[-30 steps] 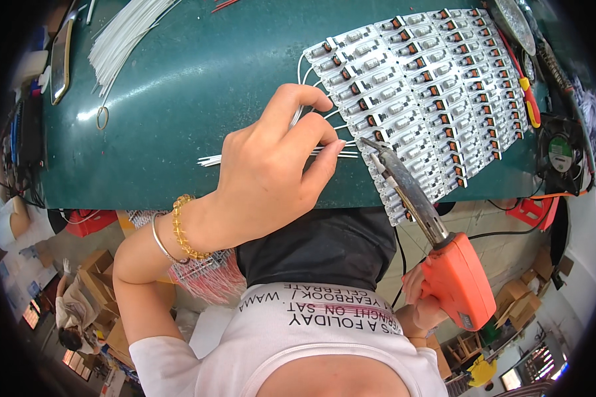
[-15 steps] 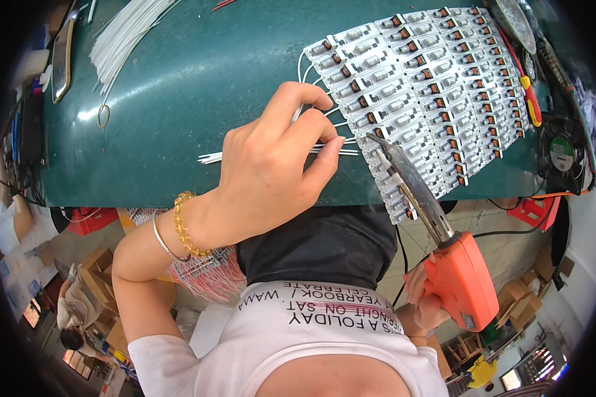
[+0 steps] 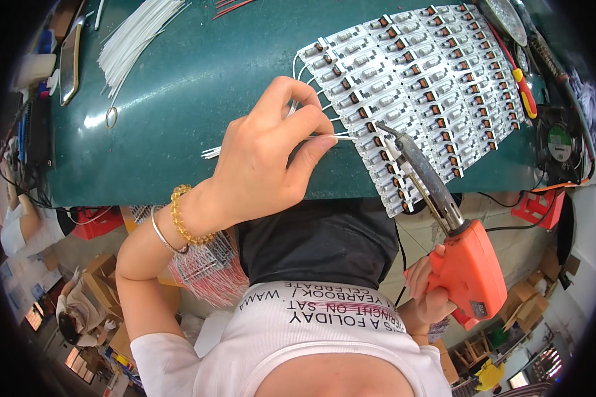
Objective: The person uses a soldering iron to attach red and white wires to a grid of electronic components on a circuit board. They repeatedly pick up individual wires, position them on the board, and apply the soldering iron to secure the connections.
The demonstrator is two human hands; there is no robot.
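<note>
A panel of small circuit boards (image 3: 414, 86), with rows of metal-and-orange parts, lies on the green table. Several short white wires (image 3: 299, 71) curve out from its left edge. My left hand (image 3: 265, 149) is beside that edge, its thumb and forefinger pinching a white wire whose end reaches the panel. More white wires (image 3: 210, 153) stick out beneath this hand. My right hand (image 3: 427, 291) is wrapped round the orange handle of a soldering gun (image 3: 470, 271). The gun's dark tip is over the panel's left column, just right of the pinched wire's end; whether it touches is unclear.
A large bundle of white wires (image 3: 136, 43) lies at the far left, near a phone (image 3: 71, 63) and a small ring (image 3: 111, 118). Right of the panel are a red-yellow screwdriver (image 3: 524, 92) and a fan (image 3: 559, 142). The table's front edge (image 3: 146, 202) borders my lap.
The soldering gun's tip has moved right and slightly farther away, off the wire's end. My left hand has shifted a little left, still pinching the wire.
</note>
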